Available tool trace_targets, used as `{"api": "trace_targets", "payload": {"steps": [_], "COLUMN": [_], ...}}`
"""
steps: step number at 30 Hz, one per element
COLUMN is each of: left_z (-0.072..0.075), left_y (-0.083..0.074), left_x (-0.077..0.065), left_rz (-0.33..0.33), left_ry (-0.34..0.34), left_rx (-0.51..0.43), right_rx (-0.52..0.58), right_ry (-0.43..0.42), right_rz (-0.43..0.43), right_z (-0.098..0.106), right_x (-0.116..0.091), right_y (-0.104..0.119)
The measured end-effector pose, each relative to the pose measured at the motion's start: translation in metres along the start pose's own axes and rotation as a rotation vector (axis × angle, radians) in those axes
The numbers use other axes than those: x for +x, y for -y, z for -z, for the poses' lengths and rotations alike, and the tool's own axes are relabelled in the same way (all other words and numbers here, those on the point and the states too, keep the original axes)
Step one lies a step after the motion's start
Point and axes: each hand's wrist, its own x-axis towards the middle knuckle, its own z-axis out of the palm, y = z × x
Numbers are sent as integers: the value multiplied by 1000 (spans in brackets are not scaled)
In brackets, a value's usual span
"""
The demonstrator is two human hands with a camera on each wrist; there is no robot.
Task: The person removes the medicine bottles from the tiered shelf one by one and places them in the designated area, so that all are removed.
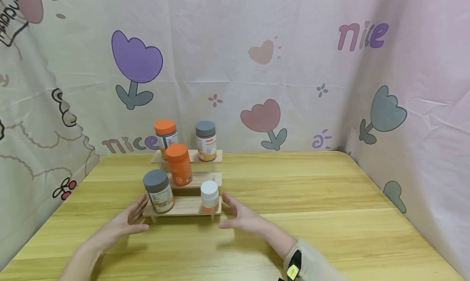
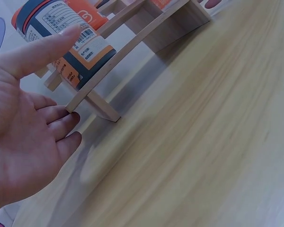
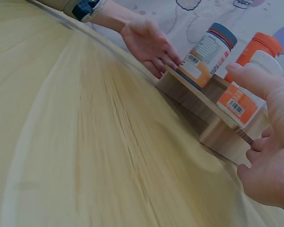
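Observation:
A three-step wooden rack (image 1: 187, 206) stands on the table with several bottles on it. My left hand (image 1: 123, 226) is at the left end of its lowest step, fingertips against the edge and thumb held apart in front. At the opposite end, my right hand (image 1: 244, 216) touches the step's edge with its fingers, thumb apart too. On the lowest step stand a grey-lidded bottle (image 1: 159, 193) at left and a small white-capped bottle (image 1: 210, 199) at right. An orange bottle (image 1: 180, 167) occupies the middle step. Another orange-lidded bottle (image 1: 166, 128) and a grey-lidded one (image 1: 207, 142) are on top.
The wooden table (image 1: 312, 203) stretches out on both sides of the rack and in front of it. Behind it hangs a pale curtain (image 1: 220, 48) printed with flowers. The right forearm wears a beige sleeve (image 1: 315, 260) and a dark strap.

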Motion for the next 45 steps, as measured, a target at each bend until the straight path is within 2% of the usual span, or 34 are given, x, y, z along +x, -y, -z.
{"api": "trace_targets", "payload": {"steps": [4, 8, 16, 24, 35, 45], "left_z": [-7, -14, -24, -35, -47, -51], "left_y": [-4, -4, -7, -10, -11, -10], "left_x": [7, 13, 23, 32, 36, 36], "left_rz": [15, 3, -73, -77, -74, -65], "left_ry": [16, 29, 78, 98, 111, 114], "left_rx": [-7, 11, 9, -4, -13, -17], "right_rx": [-9, 6, 43, 74, 71, 77], "right_ry": [-1, 3, 6, 9, 1, 17], "right_rz": [12, 15, 5, 21, 17, 24], "right_z": [9, 17, 30, 42, 50, 56], "right_x": [-7, -15, -28, -37, -48, -55], "right_y": [-1, -3, -7, -9, -10, -10]}}
